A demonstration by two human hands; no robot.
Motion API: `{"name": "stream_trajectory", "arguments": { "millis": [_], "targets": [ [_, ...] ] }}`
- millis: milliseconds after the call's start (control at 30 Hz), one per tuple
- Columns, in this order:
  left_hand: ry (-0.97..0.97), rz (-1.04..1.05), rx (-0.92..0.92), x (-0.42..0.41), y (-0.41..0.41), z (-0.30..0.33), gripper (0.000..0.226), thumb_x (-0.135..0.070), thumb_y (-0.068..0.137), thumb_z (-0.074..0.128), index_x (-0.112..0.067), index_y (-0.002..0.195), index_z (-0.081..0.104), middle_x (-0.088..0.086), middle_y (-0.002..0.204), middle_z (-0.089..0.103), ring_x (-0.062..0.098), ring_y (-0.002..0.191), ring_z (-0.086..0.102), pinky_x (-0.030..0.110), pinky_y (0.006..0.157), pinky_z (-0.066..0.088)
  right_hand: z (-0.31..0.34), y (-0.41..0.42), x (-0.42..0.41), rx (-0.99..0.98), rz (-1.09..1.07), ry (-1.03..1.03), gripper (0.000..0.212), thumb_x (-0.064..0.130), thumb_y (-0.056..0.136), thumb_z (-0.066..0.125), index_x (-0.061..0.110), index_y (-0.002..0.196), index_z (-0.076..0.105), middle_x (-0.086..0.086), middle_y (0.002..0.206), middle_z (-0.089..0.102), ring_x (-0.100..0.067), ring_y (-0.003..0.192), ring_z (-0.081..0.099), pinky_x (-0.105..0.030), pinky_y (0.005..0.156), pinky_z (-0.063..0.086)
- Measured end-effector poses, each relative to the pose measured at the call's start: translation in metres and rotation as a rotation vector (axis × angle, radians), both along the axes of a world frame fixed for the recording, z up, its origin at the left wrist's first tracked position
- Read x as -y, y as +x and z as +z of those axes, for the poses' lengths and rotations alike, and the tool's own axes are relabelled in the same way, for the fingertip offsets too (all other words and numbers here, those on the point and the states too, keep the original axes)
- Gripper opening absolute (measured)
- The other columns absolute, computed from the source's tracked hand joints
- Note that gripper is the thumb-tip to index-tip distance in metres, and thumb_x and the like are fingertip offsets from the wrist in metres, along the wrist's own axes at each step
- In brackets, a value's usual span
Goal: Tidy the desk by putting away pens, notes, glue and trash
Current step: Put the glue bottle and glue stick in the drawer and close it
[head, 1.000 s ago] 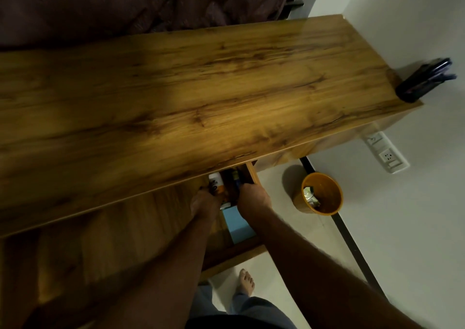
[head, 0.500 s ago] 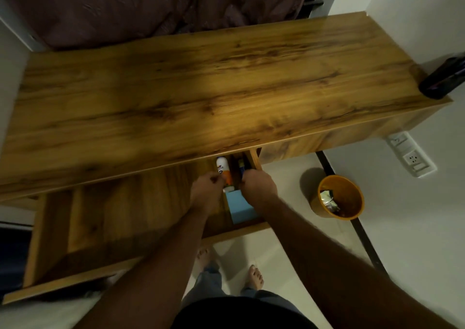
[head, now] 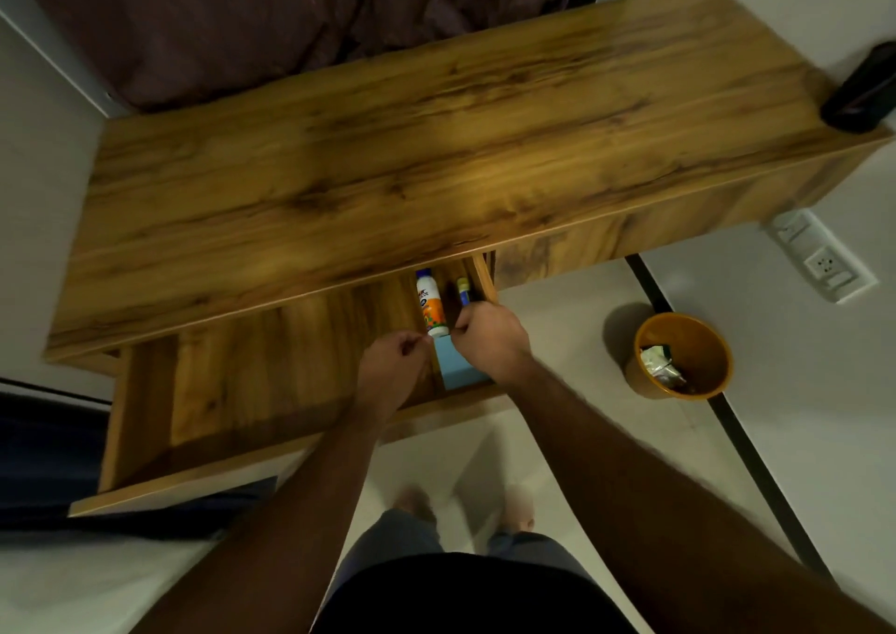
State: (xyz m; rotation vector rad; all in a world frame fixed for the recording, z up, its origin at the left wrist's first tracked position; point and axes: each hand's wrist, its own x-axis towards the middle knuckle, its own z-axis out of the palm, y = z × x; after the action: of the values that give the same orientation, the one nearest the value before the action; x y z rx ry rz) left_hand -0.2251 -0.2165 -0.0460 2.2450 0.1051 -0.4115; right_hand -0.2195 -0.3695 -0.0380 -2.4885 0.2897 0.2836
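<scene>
While both of my hands, left [head: 392, 366] and right [head: 489, 337], hover with fingers curled on nothing I can make out over the open drawer [head: 271, 366]'s right end, where glue [head: 430, 302], pen [head: 463, 290] and notes [head: 458, 366] lie, I judge stowing done and closing next.

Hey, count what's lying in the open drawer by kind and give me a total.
Glue bottle: 1
Glue stick: 1, partly hidden by the right hand
Blue note pad: 1
Total: 3 in the drawer
</scene>
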Motion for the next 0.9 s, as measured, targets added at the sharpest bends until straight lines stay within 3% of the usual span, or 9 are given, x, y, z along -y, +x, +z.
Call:
{"name": "stream_trajectory", "arguments": {
  "millis": [200, 333, 433, 567, 700, 800, 900],
  "targets": [
    [-0.083, -0.086, 0.013, 0.01, 0.0, 0.001, 0.017, -0.031, 0.093, 0.059, -0.018, 0.085, 0.068, -0.002, 0.075, 0.07, 0.005, 0.054, 0.061, 0.027, 0.062, 0.049, 0.01, -0.016, 0.019, 0.026, -0.027, 0.144, 0.01, 0.024, 0.087, 0.062, 0.021, 0.089, 0.071, -0.001, 0.098, 0.071, -0.02, 0.093, 0.065, -0.029, 0.081, 0.051],
    [-0.233, -0.173, -0.015, 0.028, -0.003, 0.004, 0.012, -0.019, 0.095, 0.057, -0.011, 0.088, 0.063, 0.004, 0.077, 0.065, -0.003, 0.043, 0.053, 0.009, 0.044, 0.038, 0.013, -0.034, 0.033, 0.057, -0.131, 0.202, 0.009, 0.019, 0.085, 0.064, 0.017, 0.087, 0.072, -0.003, 0.088, 0.072, -0.021, 0.075, 0.068, -0.033, 0.075, 0.057],
    [-0.333, -0.238, -0.047, 0.036, -0.012, 0.001, 0.016, -0.014, 0.095, 0.058, -0.015, 0.078, 0.06, 0.007, 0.074, 0.062, -0.001, 0.041, 0.051, 0.011, 0.041, 0.037, 0.013, -0.058, 0.038, 0.039, -0.218, 0.17, 0.009, 0.017, 0.084, 0.064, 0.015, 0.088, 0.072, 0.0, 0.079, 0.067, -0.012, 0.06, 0.057, -0.03, 0.071, 0.051],
    [-0.382, -0.391, -0.096, 0.024, -0.041, -0.01, 0.012, -0.013, 0.094, 0.058, -0.012, 0.082, 0.061, 0.009, 0.074, 0.062, 0.011, 0.054, 0.055, 0.01, 0.043, 0.039, 0.005, -0.111, 0.013, -0.019, -0.361, 0.164, 0.008, 0.02, 0.086, 0.061, 0.017, 0.085, 0.069, 0.0, 0.071, 0.067, -0.017, 0.054, 0.065, -0.026, 0.057, 0.053],
    [-0.398, -0.417, -0.142, -0.012, -0.069, -0.017, 0.009, -0.017, 0.095, 0.057, -0.011, 0.093, 0.063, 0.002, 0.078, 0.064, 0.008, 0.061, 0.061, 0.011, 0.047, 0.043, -0.008, -0.153, -0.037, -0.097, -0.402, 0.199, 0.006, 0.021, 0.088, 0.061, 0.018, 0.086, 0.066, 0.0, 0.074, 0.07, -0.014, 0.059, 0.07, -0.023, 0.06, 0.051],
    [-0.321, -0.458, -0.166, -0.044, -0.088, -0.025, 0.011, -0.024, 0.095, 0.056, -0.018, 0.094, 0.064, -0.003, 0.081, 0.067, 0.009, 0.07, 0.066, 0.019, 0.055, 0.049, -0.017, -0.173, -0.068, -0.181, -0.42, 0.233, 0.012, 0.025, 0.089, 0.062, 0.016, 0.095, 0.066, 0.001, 0.079, 0.069, -0.014, 0.068, 0.071, -0.024, 0.061, 0.053],
    [-0.273, -0.465, -0.191, -0.066, -0.1, -0.035, 0.012, -0.028, 0.095, 0.056, -0.02, 0.093, 0.065, -0.005, 0.084, 0.069, 0.011, 0.075, 0.069, 0.026, 0.062, 0.054, -0.018, -0.19, -0.087, -0.23, -0.42, 0.259, 0.015, 0.024, 0.09, 0.061, 0.013, 0.099, 0.066, 0.002, 0.075, 0.066, -0.017, 0.071, 0.071, -0.018, 0.052, 0.045]
  ]
}}
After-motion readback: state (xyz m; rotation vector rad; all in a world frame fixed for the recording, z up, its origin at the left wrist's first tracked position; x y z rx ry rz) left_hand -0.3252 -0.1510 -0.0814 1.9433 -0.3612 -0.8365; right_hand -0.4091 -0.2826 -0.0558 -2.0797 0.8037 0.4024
